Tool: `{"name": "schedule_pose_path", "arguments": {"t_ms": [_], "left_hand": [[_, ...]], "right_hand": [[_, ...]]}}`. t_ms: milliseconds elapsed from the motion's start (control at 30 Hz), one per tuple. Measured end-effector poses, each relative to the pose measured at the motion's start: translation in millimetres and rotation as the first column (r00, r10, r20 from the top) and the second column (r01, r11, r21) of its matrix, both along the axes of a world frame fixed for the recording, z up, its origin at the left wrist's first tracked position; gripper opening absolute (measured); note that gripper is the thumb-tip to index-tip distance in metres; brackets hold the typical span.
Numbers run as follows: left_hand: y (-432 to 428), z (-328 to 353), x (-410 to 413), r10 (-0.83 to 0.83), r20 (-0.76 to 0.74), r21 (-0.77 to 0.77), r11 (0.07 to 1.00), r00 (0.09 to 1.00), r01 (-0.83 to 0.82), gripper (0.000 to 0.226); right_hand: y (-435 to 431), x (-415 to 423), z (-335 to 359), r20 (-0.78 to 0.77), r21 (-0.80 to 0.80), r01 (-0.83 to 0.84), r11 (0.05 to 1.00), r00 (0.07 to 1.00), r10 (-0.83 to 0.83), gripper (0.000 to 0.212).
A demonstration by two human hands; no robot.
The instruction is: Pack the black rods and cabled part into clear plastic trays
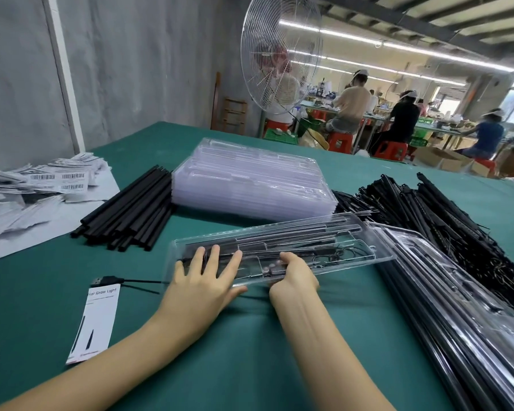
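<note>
A clear plastic tray [377, 253] lies at an angle on the green table, holding black rods and a coiled cabled part [343, 254]. My left hand [204, 275] rests flat on the tray's near left end with fingers spread. My right hand [294, 272] grips the tray's near edge, its fingertips curled under and showing through the plastic. A pile of loose black rods [128, 213] sits to the left. A stack of empty clear trays [250, 180] stands behind. A USB plug with black cable [101, 280] trails out left of the tray.
A printed card [97, 318] lies at the front left. Barcode labels and paper [33, 188] are heaped at the far left. Packed trays [457, 307] and a heap of black cabled parts [445, 212] fill the right. A fan and seated people are beyond the table.
</note>
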State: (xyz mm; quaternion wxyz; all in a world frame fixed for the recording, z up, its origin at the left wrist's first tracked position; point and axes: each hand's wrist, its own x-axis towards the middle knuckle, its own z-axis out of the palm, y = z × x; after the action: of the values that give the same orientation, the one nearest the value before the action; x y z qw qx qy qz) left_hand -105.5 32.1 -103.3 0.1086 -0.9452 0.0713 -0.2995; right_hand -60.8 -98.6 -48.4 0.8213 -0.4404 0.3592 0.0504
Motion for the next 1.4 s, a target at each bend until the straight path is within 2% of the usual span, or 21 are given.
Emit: {"name": "schedule_pose_path", "arguments": {"t_ms": [133,300,467,633,733,900,1000,1133,1300,1400], "left_hand": [[-2,-2,0,0.037,0.025,0.041,0.998,0.999,-0.038,0.048],[-5,-4,1,0.077,0.015,0.033,0.996,0.997,-0.077,0.066],[-4,-5,3,0.079,0.012,0.043,0.996,0.997,-0.079,0.067],[-2,-4,6,0.071,0.037,0.069,0.995,0.997,-0.073,0.065],[0,-1,8,0.073,0.068,0.086,0.993,0.995,-0.079,0.066],[-1,2,12,0.053,0.12,0.124,0.99,0.991,-0.068,0.066],[-3,2,13,0.042,0.137,0.135,0.989,0.99,-0.061,0.065],[-6,3,12,0.027,0.127,0.118,0.992,0.992,-0.042,0.068],[-26,8,15,-0.121,0.116,0.082,0.99,0.986,0.112,0.064],[-47,8,24,-0.243,0.157,0.108,0.968,0.957,0.228,0.03]], "right_hand": [[-7,9,-6,-0.015,0.061,-0.142,0.988,0.99,0.144,0.021],[-9,10,-9,-0.029,0.046,-0.139,0.989,0.99,0.14,0.012],[-8,11,-10,0.005,0.069,-0.109,0.992,0.994,0.109,0.013],[-8,11,-11,-0.004,-0.012,-0.127,0.992,0.992,0.127,0.01],[-8,14,-8,-0.007,0.009,-0.113,0.994,0.994,0.113,0.011],[-14,14,-5,-0.033,-0.041,-0.136,0.99,0.99,0.134,0.016],[-18,12,-4,-0.049,-0.078,-0.17,0.982,0.985,0.167,0.01],[-19,11,-6,0.05,-0.043,-0.204,0.978,0.977,0.206,0.007],[-14,13,-10,-0.006,0.018,0.009,1.0,1.0,-0.009,0.015],[-9,11,-8,0.021,0.091,0.059,0.994,0.998,-0.061,0.021]]}}
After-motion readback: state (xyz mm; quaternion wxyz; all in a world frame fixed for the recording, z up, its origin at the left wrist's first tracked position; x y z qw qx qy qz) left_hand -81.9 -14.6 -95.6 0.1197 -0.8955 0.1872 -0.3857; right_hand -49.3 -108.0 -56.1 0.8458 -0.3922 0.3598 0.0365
